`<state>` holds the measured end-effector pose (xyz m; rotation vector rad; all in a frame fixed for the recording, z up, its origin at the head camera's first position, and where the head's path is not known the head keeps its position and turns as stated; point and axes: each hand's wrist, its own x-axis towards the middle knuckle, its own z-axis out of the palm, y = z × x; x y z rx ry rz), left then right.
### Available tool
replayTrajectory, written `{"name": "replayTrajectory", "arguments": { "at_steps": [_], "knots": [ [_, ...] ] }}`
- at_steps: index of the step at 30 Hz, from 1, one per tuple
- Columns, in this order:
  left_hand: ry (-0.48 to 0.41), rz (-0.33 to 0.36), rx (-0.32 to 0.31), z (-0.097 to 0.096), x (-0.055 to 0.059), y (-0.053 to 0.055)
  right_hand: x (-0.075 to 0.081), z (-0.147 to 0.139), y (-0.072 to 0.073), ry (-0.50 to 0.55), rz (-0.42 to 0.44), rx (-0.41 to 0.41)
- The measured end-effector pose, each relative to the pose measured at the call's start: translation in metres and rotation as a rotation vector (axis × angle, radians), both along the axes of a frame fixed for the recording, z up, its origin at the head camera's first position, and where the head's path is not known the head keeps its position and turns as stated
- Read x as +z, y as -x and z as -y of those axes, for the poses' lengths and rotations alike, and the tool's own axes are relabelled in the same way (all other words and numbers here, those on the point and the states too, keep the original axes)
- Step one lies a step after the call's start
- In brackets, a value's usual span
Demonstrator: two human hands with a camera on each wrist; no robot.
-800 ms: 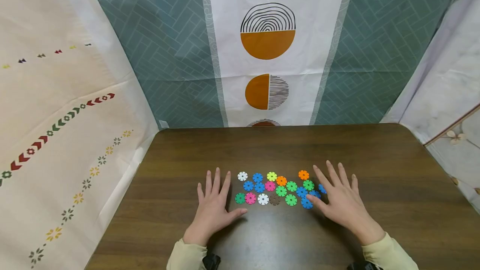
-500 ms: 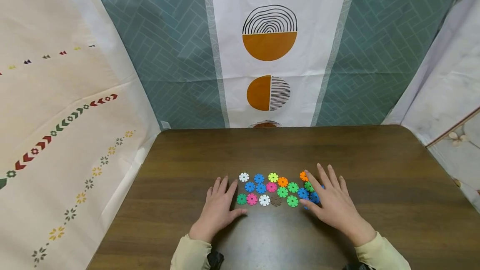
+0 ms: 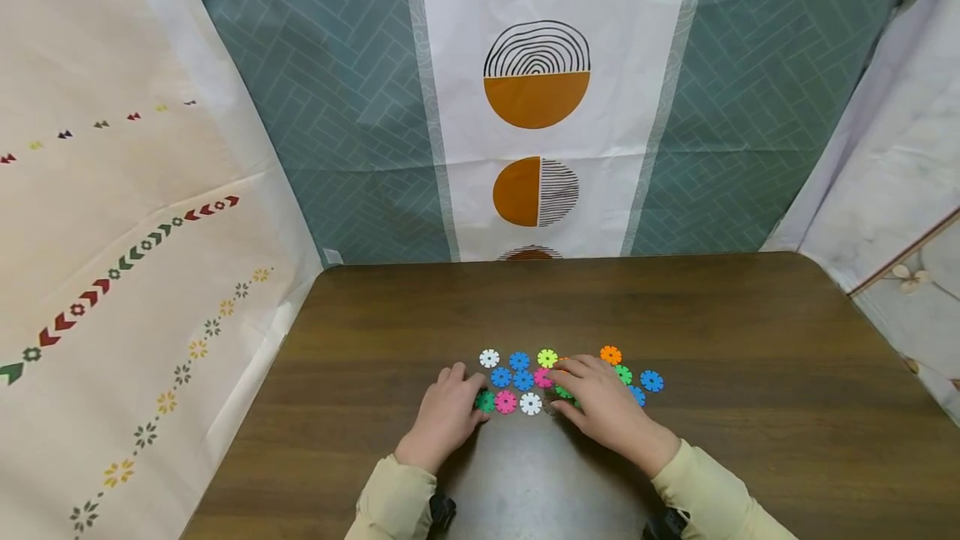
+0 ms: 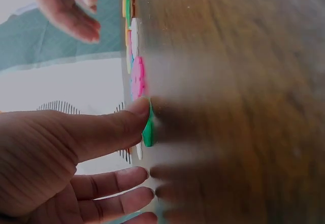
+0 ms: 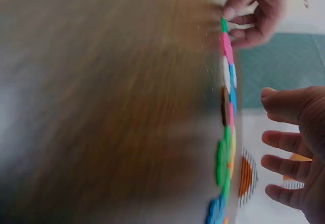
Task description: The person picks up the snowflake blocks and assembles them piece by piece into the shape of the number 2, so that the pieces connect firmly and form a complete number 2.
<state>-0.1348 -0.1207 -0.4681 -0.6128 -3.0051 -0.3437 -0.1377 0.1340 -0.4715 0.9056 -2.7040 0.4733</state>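
Small slotted plastic discs in many colours lie flat in loose rows on the wooden table. My left hand [image 3: 444, 417] is at the left end of the rows, thumb and forefinger on either side of a dark green disc [image 3: 487, 402]; in the left wrist view the thumb tip overlaps that disc [image 4: 148, 134]. Beside it are a pink disc [image 3: 506, 402] and a white disc [image 3: 531, 403]. My right hand [image 3: 609, 408] hovers over the middle of the rows, its fingers apart and bent a little, holding nothing. It hides several discs, including most of the green ones.
The brown table [image 3: 360, 315] extends around the discs on all sides. An orange disc [image 3: 611, 354] and a blue disc [image 3: 652, 381] lie right of the right hand. Behind the table hangs a patterned green and white cloth [image 3: 360, 107], with pale cloths at both sides.
My right hand has swept left from the right-end discs to over the middle ones. My left hand has moved slightly right, its spread fingers now bent beside the dark green disc.
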Motion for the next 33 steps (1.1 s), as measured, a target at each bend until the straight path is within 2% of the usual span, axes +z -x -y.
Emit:
{"name": "replayTrajectory", "arguments": {
  "at_steps": [10, 16, 21, 24, 28, 33],
  "knots": [
    [-0.021, 0.046, 0.037, -0.004, -0.001, 0.004, 0.0, 0.04, 0.014, -0.042, 0.107, 0.061],
    [-0.03, 0.118, 0.047, -0.003, 0.001, 0.004, 0.0, 0.053, 0.02, -0.051, 0.116, 0.059],
    [-0.032, 0.159, 0.02, -0.001, 0.005, 0.001, -0.002, 0.059, 0.02, -0.032, 0.11, 0.055],
    [-0.031, 0.14, 0.005, 0.0, 0.006, -0.002, -0.002, 0.062, 0.02, -0.014, 0.105, 0.057],
    [-0.051, 0.104, 0.02, 0.003, 0.005, -0.005, -0.003, 0.065, 0.02, 0.002, 0.095, 0.077],
    [-0.18, 0.096, 0.079, 0.01, 0.006, -0.01, -0.006, 0.067, 0.021, -0.007, 0.057, 0.094]
  ]
}}
